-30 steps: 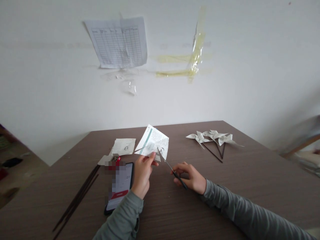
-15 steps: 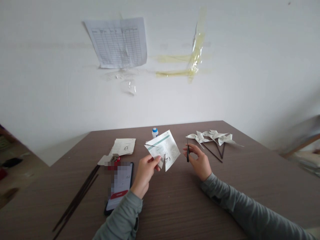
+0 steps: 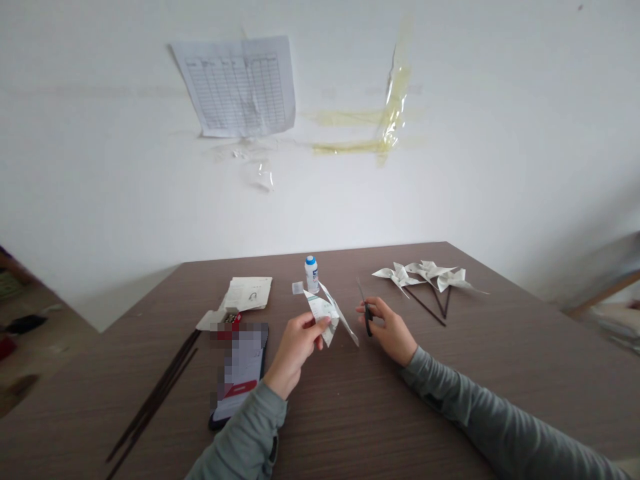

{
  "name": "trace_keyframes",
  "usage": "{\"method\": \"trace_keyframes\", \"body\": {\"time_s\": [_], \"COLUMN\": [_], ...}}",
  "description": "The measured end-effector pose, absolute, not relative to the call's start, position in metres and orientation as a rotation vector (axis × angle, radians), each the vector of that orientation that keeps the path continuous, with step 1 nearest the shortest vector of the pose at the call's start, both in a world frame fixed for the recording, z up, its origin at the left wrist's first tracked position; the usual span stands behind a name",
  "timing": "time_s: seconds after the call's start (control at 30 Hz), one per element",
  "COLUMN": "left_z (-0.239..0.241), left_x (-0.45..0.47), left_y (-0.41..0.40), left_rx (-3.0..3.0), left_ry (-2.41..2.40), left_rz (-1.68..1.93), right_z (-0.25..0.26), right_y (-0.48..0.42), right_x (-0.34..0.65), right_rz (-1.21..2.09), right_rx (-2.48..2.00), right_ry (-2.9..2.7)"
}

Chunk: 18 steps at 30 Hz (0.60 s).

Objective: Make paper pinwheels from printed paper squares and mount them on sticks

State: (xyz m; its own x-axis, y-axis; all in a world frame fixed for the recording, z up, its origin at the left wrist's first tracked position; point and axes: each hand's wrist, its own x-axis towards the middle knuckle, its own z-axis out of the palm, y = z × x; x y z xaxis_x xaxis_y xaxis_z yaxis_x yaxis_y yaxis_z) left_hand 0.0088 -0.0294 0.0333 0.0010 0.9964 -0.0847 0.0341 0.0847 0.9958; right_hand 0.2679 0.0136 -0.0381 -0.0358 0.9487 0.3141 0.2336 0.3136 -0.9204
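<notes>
Between the thumb and fingers of my left hand [image 3: 300,343] is a printed paper piece [image 3: 321,310] with slits cut in it, held above the table and turned partly edge-on. My right hand [image 3: 393,331], just to its right, is closed round a pair of scissors [image 3: 369,317] with black handles, the blade pointing up and away. The scissors and the paper are apart. Behind the paper stands a white bottle with a blue cap [image 3: 311,272], beside a small clear square piece [image 3: 298,288].
Paper pinwheels [image 3: 429,271] on dark sticks lie at the back right. At left are a stack of paper squares [image 3: 249,293], a small red box [image 3: 231,320], a phone [image 3: 243,380] and several dark sticks [image 3: 157,393]. A wall rises behind the table [image 3: 350,413].
The paper in my left hand has turned from facing me to nearly edge-on, uncovering the bottle and the clear square. My right hand has shifted slightly left and down with the scissors.
</notes>
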Motion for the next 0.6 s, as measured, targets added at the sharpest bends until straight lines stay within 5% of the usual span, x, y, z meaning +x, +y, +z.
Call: {"method": "trace_keyframes", "body": {"time_s": [0.6], "left_z": [0.0311], "left_x": [0.0064], "left_y": [-0.0270], "left_rx": [1.138], "left_ry": [1.273], "left_rz": [1.190], "right_z": [-0.0369], "right_y": [0.0172], "right_x": [0.2666], "right_rz": [1.045], "right_rx": [-1.082], "right_ry": [-1.443]}}
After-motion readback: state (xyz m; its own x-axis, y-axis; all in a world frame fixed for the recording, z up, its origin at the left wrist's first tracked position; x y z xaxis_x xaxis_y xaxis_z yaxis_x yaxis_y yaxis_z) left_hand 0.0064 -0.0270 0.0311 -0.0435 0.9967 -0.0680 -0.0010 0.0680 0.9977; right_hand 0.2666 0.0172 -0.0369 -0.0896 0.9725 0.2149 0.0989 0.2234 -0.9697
